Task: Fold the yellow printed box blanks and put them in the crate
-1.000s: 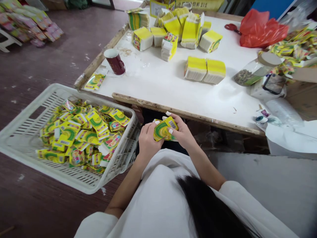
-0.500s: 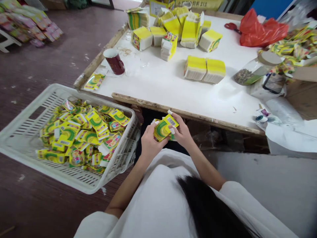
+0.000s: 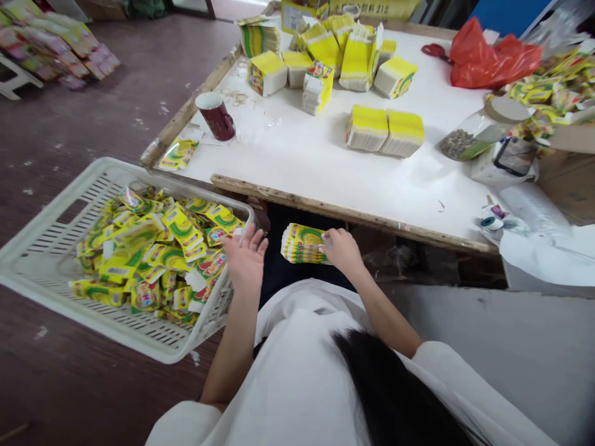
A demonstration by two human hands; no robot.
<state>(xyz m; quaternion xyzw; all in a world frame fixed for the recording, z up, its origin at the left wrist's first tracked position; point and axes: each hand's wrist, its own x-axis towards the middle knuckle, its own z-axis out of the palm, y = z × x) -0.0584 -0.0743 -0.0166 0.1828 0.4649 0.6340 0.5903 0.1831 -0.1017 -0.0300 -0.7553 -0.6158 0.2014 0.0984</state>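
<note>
A fanned stack of packets [image 3: 304, 243], yellow and green, lies on the person's dark-clothed lap [image 3: 275, 272], between the white top [image 3: 297, 359] and the near edge of the table [image 3: 297, 161]. The top packet carries a brand name along its lower part and a curved green design, but the lettering is too small to read. The packets lie printed side up, white ends pointing left, their long axis running across the body, roughly level. They overlap in steps, each lower edge showing towards the person. The right end is covered by the right hand [image 3: 344, 253], its fingertips bunched together on the stack; whether they pinch a packet or merely press on it cannot be told.

The left hand [image 3: 246, 263] is raised at the right rim of the crate [image 3: 41, 266], fingers spread and slightly curled. Inside the crate lie loose packets [image 3: 186, 232] at all angles, some showing barcodes, others pink lettering that does not come out legibly. One near the top of the heap is blurred.

On the table, two yellow-topped bundles [image 3: 385, 131] stand side by side, barcodes facing the person. A maroon mug [image 3: 217, 118] stands near the left edge. At the far edge, a yellow package [image 3: 376, 9] reads "212" after Chinese characters, its upper part cut off by the frame. A red bag [image 3: 493, 56] partly covers red-handled scissors [image 3: 433, 49]. Dark hair [image 3: 385, 384] hides part of the white top.
</note>
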